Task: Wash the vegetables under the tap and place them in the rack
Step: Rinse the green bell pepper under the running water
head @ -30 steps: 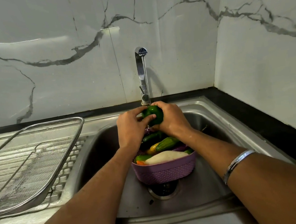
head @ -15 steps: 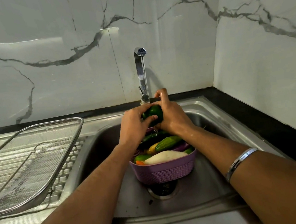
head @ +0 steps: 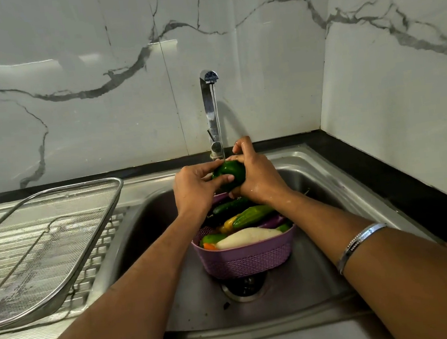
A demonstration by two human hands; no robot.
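Fingers (head: 222, 180) of the left hand (head: 191, 191) wrap the near side of a green capsicum (head: 229, 172), and the right hand (head: 259, 179) clasps its far and right side, so both hands grip it together. A thin stream of water (head: 217, 120) lands right on top of the capsicum, between the hands. Just under the fingers sits a purple basket (head: 248, 257) in the sink (head: 317, 277), loaded with cucumbers (head: 251, 215), a white radish (head: 248, 237) and other vegetables. Nearer than the basket, the drain (head: 245, 287) shows. Far off to the left of the fingers, a mesh rack (head: 46, 241) rests on the drainboard. Beyond the fingers the chrome tap (head: 211, 110) rises upright against the marble wall (head: 87, 100).
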